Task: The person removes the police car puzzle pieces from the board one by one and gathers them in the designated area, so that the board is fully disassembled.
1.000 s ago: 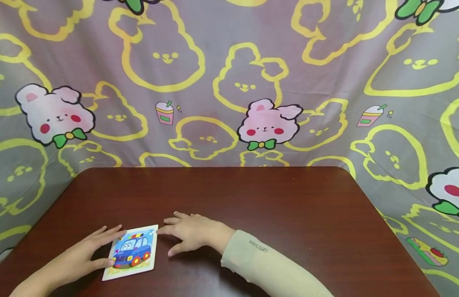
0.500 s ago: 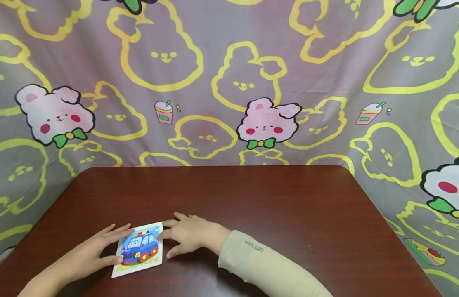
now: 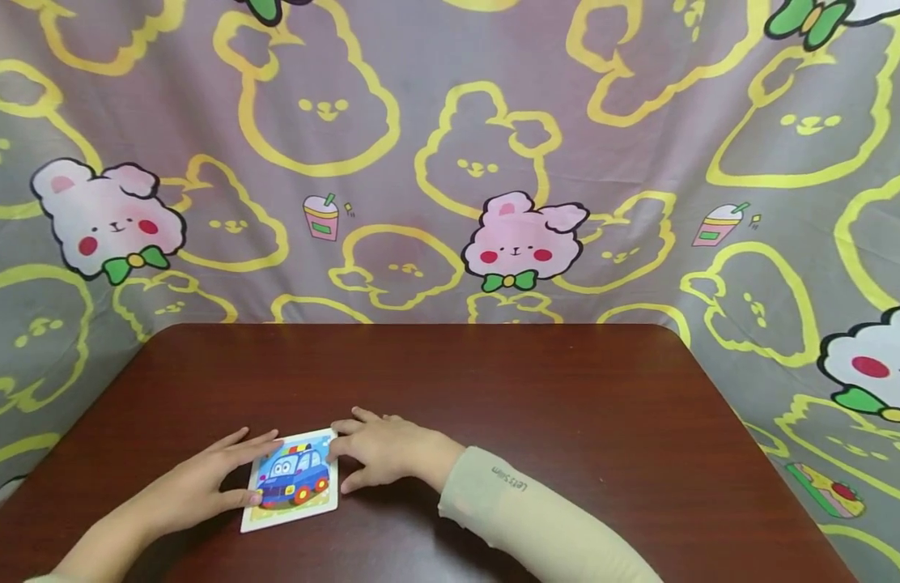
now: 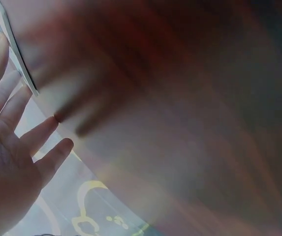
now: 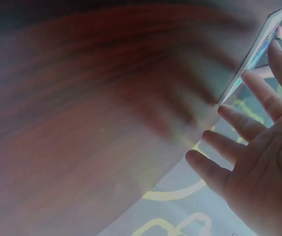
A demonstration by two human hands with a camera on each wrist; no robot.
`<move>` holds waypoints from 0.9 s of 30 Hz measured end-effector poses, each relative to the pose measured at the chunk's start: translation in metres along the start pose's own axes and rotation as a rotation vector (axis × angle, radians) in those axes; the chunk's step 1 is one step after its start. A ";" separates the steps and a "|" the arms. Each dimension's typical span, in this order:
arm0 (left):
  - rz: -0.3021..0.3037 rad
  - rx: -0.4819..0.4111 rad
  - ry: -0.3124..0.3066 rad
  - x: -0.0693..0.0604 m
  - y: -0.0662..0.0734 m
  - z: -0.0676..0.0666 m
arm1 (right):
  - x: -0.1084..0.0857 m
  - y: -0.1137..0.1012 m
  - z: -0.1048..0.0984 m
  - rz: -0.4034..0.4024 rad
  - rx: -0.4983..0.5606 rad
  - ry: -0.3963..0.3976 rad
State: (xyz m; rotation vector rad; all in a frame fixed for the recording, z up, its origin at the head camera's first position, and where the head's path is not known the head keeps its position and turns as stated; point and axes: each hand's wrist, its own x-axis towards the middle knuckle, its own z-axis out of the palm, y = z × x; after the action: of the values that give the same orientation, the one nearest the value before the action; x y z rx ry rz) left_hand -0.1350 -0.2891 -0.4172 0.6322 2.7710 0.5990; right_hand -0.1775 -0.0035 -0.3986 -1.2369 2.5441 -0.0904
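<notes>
A thin white-bordered picture board (image 3: 293,479), printed with a cartoon blue police car, lies flat on the table. My left hand (image 3: 195,490) is at its left side, thumb and a finger touching that edge and the others spread out. On the opposite side, my right hand (image 3: 388,452) touches the right edge with its fingertips. In the left wrist view the board (image 4: 14,49) shows edge-on beside the spread left hand (image 4: 10,152). The right wrist view has the board (image 5: 254,55) at upper right, by the extended fingers of the right hand (image 5: 264,167).
The dark red-brown wooden table (image 3: 494,389) has rounded far corners. Behind it and along both sides hangs a grey curtain (image 3: 392,97) patterned with yellow outlines and pink cartoon rabbits. A pale sleeve (image 3: 537,518) covers the right forearm.
The board has slid right and slightly away across the table, with my left hand moving along with it. My right hand has shifted slightly right, and its fingertips now reach over the board's edge.
</notes>
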 end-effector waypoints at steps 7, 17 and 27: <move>-0.029 0.043 -0.012 0.008 0.016 0.003 | -0.010 0.014 0.002 -0.029 0.063 0.022; 0.006 0.067 -0.020 0.023 0.036 0.008 | -0.023 0.033 0.011 -0.044 0.002 0.123; 0.018 0.127 -0.024 0.043 0.054 0.013 | -0.039 0.044 0.015 0.012 -0.033 0.198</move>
State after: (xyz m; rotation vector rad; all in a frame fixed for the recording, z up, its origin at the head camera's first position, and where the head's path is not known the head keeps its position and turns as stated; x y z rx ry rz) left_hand -0.1491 -0.2211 -0.4106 0.6871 2.8006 0.4189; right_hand -0.1837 0.0554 -0.4113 -1.2821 2.7311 -0.1773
